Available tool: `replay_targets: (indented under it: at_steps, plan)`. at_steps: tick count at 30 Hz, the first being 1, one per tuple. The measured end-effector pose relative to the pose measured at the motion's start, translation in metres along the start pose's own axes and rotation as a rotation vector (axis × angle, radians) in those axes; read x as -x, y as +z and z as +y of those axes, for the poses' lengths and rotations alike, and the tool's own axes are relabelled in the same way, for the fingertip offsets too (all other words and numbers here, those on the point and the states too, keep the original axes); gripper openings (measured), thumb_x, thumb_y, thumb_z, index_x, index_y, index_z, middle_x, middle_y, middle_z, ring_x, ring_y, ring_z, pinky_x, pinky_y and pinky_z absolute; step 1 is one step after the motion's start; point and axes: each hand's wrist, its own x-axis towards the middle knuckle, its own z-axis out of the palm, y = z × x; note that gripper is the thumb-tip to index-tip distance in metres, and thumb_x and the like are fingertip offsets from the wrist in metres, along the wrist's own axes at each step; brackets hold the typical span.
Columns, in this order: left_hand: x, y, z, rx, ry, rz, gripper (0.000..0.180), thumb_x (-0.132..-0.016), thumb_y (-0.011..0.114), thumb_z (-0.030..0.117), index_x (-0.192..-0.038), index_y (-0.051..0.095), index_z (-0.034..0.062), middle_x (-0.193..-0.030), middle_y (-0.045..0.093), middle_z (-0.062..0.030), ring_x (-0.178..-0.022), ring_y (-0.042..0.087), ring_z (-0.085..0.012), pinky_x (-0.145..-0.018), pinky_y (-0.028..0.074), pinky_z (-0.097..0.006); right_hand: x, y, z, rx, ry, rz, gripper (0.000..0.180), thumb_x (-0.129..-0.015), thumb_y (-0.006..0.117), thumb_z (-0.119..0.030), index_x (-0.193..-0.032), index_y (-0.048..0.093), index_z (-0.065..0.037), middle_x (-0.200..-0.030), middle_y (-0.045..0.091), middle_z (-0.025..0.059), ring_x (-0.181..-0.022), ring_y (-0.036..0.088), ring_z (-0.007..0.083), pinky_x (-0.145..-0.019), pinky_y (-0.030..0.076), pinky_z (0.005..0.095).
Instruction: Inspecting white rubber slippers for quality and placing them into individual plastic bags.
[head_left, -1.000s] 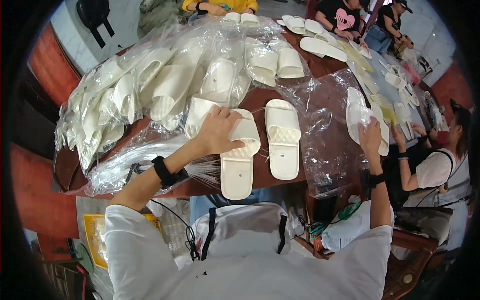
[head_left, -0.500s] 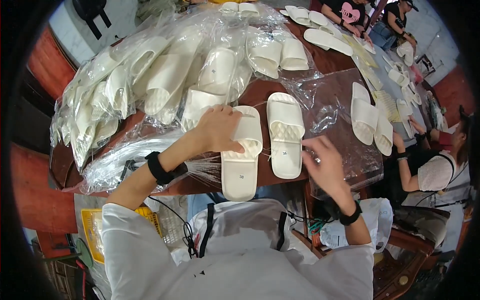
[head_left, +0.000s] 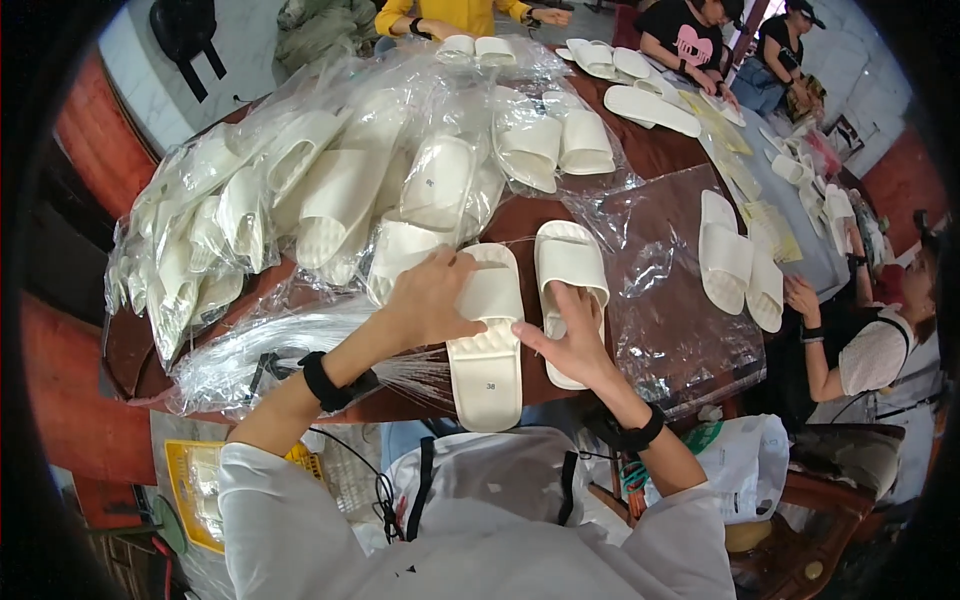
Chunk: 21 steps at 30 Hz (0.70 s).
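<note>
Two white slide slippers lie side by side, toes away from me, at the table's near edge. My left hand [head_left: 430,300] grips the left slipper [head_left: 488,375] around its strap, with the thumb over the footbed. That slipper's heel juts past the edge. My right hand [head_left: 572,335] lies over the right slipper [head_left: 570,250], its fingertips at the strap opening and covering much of the footbed. The right thumb is spread away to the left, reaching the left slipper's side. Whether the right fingertips go under the strap, I cannot tell.
Bagged white slippers [head_left: 335,215] pile up at left and back. A bundle of clear plastic strands [head_left: 270,350] lies near my left forearm. Clear plastic bags [head_left: 660,270] lie flat at right, beside another slipper pair [head_left: 725,255]. Co-workers [head_left: 850,350] sit along the right.
My right hand has moved left, from beside the right slipper onto it. My left hand stays on the left slipper. The view has tilted up, showing a person in yellow at the back.
</note>
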Motion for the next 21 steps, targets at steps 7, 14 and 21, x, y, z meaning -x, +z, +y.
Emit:
replay_targets:
  at_steps: [7,14,21]
  plan:
    - [-0.005,0.002,0.011,0.022,-0.051,0.046,0.071,-0.064,0.079,0.041,-0.119,0.054,0.0038,-0.111,0.055,-0.0189,-0.108,0.056,-0.0348,-0.087,0.049,-0.043,0.003,0.015,0.001,0.164,-0.072,0.157,0.049,-0.076,0.072,-0.033,-0.111,0.058,-0.002,-0.095,0.061,0.0144,-0.096,0.050,0.0344,-0.092,0.032,0.0503]
    - [0.008,-0.021,0.025,0.083,0.090,0.225,0.077,-0.057,0.084,0.050,-0.112,0.059,0.0026,-0.104,0.059,-0.0170,-0.088,0.063,-0.0322,-0.077,0.051,-0.039,0.007,0.015,-0.024,-0.201,0.118,0.366,0.026,-0.075,0.066,-0.005,-0.098,0.057,0.002,-0.084,0.058,0.0142,-0.081,0.056,0.0257,-0.069,0.045,0.0357]
    - [-0.014,-0.081,0.051,0.953,0.157,0.347,0.013,-0.094,0.058,0.011,-0.101,0.060,0.0009,-0.081,0.055,0.0022,-0.069,0.050,-0.0035,-0.062,0.041,-0.020,0.021,-0.042,-0.067,-0.890,0.155,0.425,0.020,-0.084,0.063,0.000,-0.101,0.052,-0.001,-0.097,0.058,0.0057,-0.090,0.054,0.0083,-0.076,0.046,0.0238]
